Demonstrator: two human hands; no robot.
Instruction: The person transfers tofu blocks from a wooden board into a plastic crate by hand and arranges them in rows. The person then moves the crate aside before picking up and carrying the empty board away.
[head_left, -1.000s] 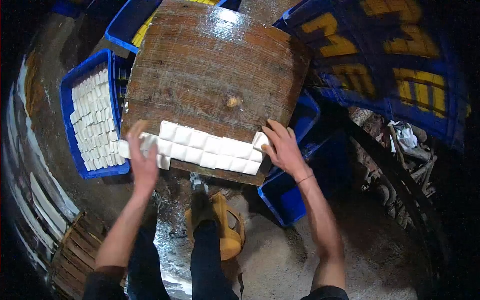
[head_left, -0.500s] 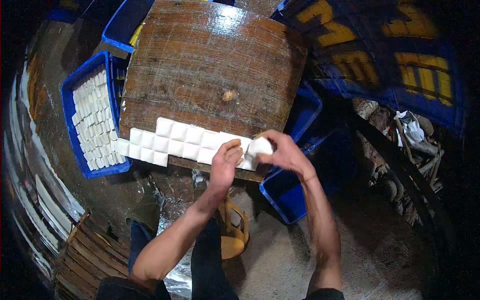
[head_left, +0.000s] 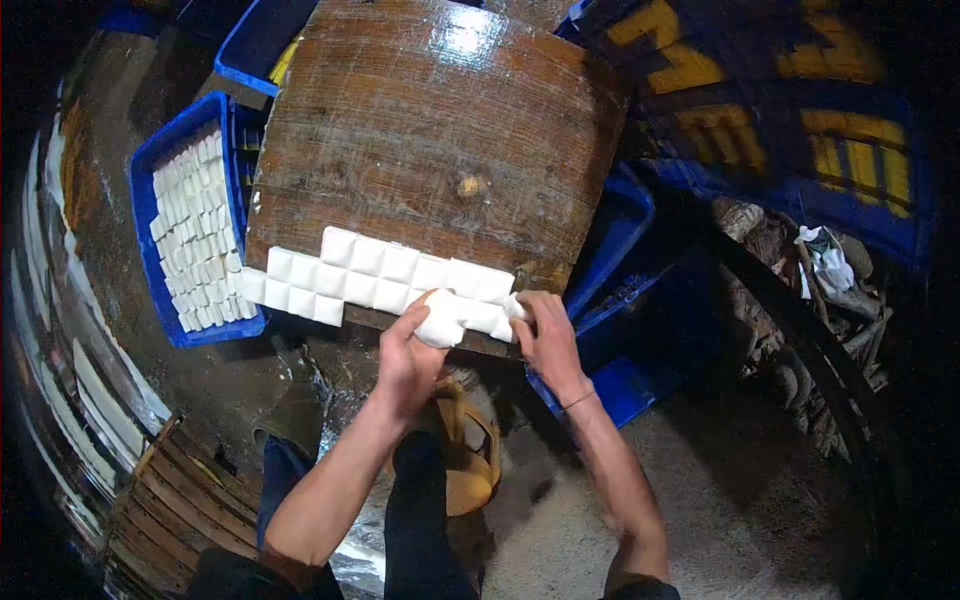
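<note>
White square blocks that look like tofu (head_left: 375, 290) lie side by side in staggered rows along the near edge of the wooden table (head_left: 440, 130). My left hand (head_left: 405, 365) is closed on one white block (head_left: 440, 320), held tilted just above the near row. At the right end of the rows, my right hand (head_left: 548, 335) has its thumb and fingers around another white block (head_left: 515, 308). The palm side of the right hand is partly hidden.
Left of the table stands a blue crate (head_left: 190, 345) packed with similar white pieces. More blue crates (head_left: 630, 390) sit at the right, near a pile of logs (head_left: 850, 290). Below the near edge is a yellow-brown stool (head_left: 465, 480).
My left hand has drawn back slightly left and now shows a white block in its grip. The right hand has come down to the row's right end.
</note>
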